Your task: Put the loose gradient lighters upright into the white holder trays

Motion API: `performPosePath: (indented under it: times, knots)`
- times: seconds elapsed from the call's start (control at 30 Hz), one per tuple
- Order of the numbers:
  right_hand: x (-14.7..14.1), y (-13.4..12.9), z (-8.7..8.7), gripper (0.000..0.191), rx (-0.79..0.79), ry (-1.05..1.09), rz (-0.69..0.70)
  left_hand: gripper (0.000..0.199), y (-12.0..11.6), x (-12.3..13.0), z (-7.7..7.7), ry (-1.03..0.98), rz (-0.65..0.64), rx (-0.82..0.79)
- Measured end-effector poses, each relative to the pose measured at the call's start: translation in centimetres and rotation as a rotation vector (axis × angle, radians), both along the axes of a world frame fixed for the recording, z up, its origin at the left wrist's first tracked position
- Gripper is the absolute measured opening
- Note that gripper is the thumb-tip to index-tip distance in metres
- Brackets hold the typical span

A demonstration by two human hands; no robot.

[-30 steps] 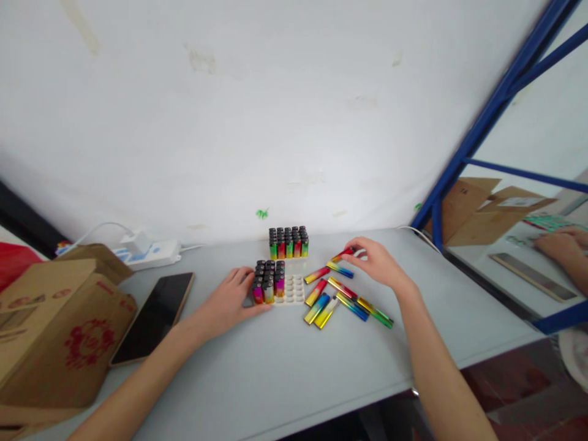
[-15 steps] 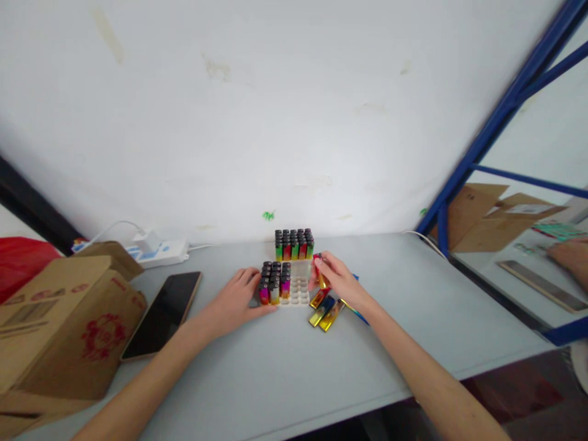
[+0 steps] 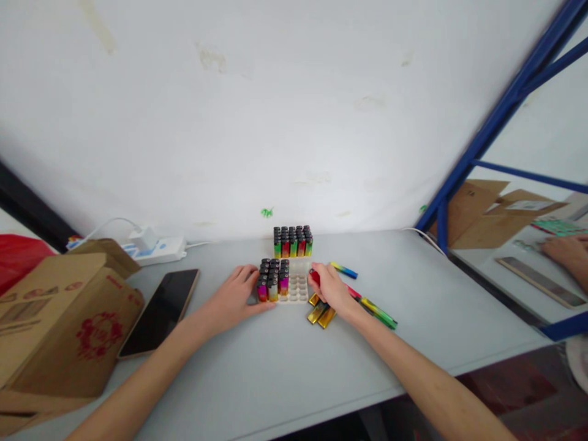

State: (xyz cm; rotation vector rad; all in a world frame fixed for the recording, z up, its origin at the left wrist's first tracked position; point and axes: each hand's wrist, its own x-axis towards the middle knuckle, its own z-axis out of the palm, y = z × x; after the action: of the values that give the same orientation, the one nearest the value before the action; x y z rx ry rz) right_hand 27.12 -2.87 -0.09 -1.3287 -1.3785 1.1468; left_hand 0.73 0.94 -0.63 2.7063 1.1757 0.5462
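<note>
My left hand (image 3: 237, 290) rests around the left side of a white tray (image 3: 301, 299), its thumb along the near edge. Several lighters (image 3: 272, 286) with black tops stand upright in the tray's left columns; the right columns show bare pockets. Right of the tray, my right hand (image 3: 331, 286) is closed on a red lighter (image 3: 314, 277), mostly hidden by the fingers. Under and beside that hand lie loose gold lighters (image 3: 326, 318), a blue-yellow lighter (image 3: 344, 270) and a green-yellow lighter (image 3: 379, 313). Behind the tray stands a block of upright lighters (image 3: 293, 242).
At left are a cardboard box (image 3: 68, 324), a phone (image 3: 160, 312) and a white power strip (image 3: 163, 250). A blue metal frame (image 3: 441, 214) stands at right; beyond it are another cardboard box (image 3: 478, 214) and another person's hand (image 3: 567, 254).
My right hand has turned over the red lighter, covering more of it. More loose lighters show to its right, including the green-yellow one. My left hand stays at the tray.
</note>
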Motion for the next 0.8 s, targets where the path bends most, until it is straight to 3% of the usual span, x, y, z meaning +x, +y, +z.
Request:
performPosePath:
  times: [0.33,0.57,0.8]
  knots:
    - [-0.35,0.20,0.38,0.061,-0.011,0.071,-0.026,0.067,0.00,-0.09,-0.02,0.009,-0.004,-0.013]
    - [-0.03,-0.02,0.42,0.054,0.076,-0.026,-0.020,0.067,-0.05,-0.03,0.05,0.010,0.000,-0.012]
    - [0.16,-0.07,0.36,0.064,0.177,0.025,-0.049,0.063,-0.10,0.05,0.21,0.020,0.002,-0.014]
